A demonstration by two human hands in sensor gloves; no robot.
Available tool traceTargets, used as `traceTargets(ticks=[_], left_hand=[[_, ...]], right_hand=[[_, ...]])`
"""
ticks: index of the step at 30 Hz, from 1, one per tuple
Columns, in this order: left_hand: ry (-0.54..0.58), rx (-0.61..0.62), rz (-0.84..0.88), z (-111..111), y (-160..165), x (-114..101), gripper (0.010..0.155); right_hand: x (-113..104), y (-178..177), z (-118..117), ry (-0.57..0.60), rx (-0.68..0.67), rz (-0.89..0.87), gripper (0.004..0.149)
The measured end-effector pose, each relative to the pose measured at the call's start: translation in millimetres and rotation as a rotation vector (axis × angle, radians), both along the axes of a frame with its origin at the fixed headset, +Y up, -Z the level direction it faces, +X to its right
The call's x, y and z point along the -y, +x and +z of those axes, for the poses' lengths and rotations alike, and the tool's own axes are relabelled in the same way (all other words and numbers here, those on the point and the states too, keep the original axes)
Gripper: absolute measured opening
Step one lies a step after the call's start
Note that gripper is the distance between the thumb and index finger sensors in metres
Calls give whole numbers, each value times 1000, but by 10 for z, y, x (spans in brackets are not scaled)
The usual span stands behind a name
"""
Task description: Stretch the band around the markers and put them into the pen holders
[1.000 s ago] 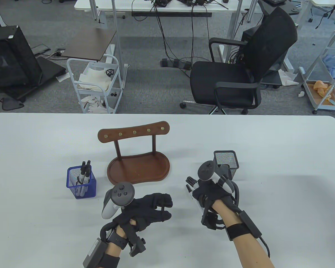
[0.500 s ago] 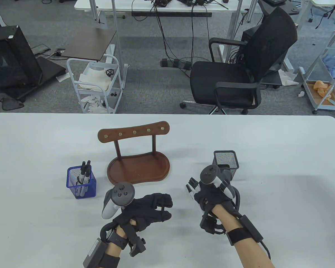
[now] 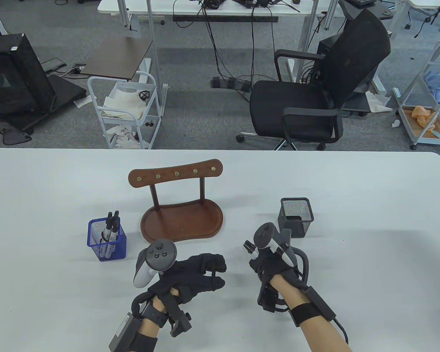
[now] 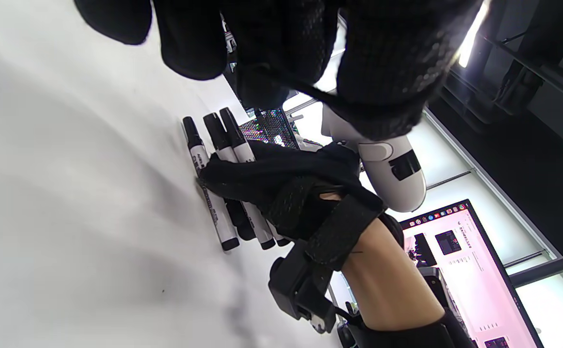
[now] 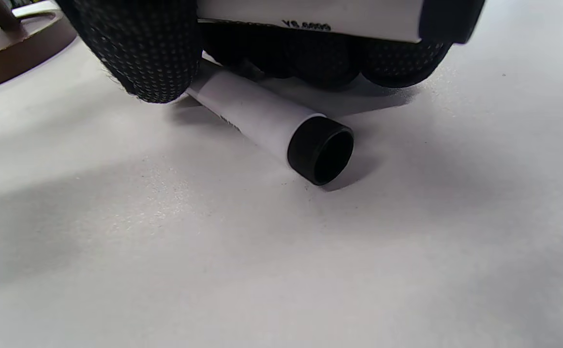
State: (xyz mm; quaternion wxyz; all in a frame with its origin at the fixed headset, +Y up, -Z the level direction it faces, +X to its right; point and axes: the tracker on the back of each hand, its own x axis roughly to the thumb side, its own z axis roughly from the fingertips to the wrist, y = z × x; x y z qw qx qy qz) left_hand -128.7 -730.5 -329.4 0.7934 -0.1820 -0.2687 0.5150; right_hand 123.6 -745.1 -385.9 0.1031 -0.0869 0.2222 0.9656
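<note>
My right hand (image 3: 260, 261) lies knuckles-up on the white table and grips a bundle of black-capped white markers (image 3: 250, 248). The left wrist view shows three of those markers (image 4: 219, 145) side by side under the right hand (image 4: 272, 179). In the right wrist view one marker (image 5: 267, 118) rests on the table beneath my fingers (image 5: 136, 48). My left hand (image 3: 220, 273) rests to the left, fingers curled, with a thin black band (image 4: 310, 92) strung across them. A black mesh holder (image 3: 295, 216) stands just beyond the right hand. A blue mesh holder (image 3: 107, 242) holds several markers (image 3: 110, 227).
A brown wooden stand (image 3: 181, 220) with a tray base and a peg bar sits between the two holders. Beyond the table's far edge are a black office chair (image 3: 315, 95) and a white cart (image 3: 126, 110).
My right hand has drawn back toward me and slightly left with the markers, away from the black holder. The left hand has stayed still.
</note>
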Motion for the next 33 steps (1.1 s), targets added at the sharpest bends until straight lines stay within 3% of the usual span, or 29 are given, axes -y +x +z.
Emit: traceTargets(ticks=[17, 33], left_hand=[[-4, -2, -3, 1, 5, 8, 70], [-7, 3, -5, 2, 22, 18, 70]], right_hand=[[41, -120, 49, 98, -12, 105, 47], [-108, -29, 152, -38, -56, -121, 45]])
